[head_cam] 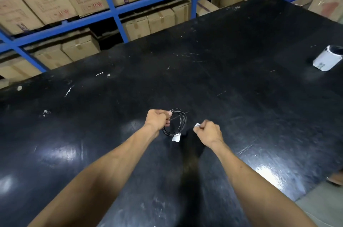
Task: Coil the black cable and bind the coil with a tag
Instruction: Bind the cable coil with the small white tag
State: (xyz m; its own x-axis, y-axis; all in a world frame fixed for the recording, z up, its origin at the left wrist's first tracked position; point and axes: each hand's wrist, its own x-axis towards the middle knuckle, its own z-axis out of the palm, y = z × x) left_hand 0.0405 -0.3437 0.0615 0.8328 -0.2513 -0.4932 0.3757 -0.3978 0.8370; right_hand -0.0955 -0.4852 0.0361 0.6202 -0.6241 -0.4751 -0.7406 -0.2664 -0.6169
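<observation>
The thin black cable [182, 120] is wound into a small round coil held just above the black table [241, 87]. My left hand [157, 120] pinches the coil at its upper left side. A white tag [176, 137] hangs wrapped on the coil's bottom edge. To the right of the coil, my right hand [207, 132] is closed on a small white scrap of paper [197, 125] at its fingertips, a short gap away from the cable.
A white roll of labels [327, 58] stands near the table's right edge. Blue shelving [115, 11] stacked with cardboard boxes runs along the far left side. White flecks and scraps dot the tabletop. The floor shows at the bottom right.
</observation>
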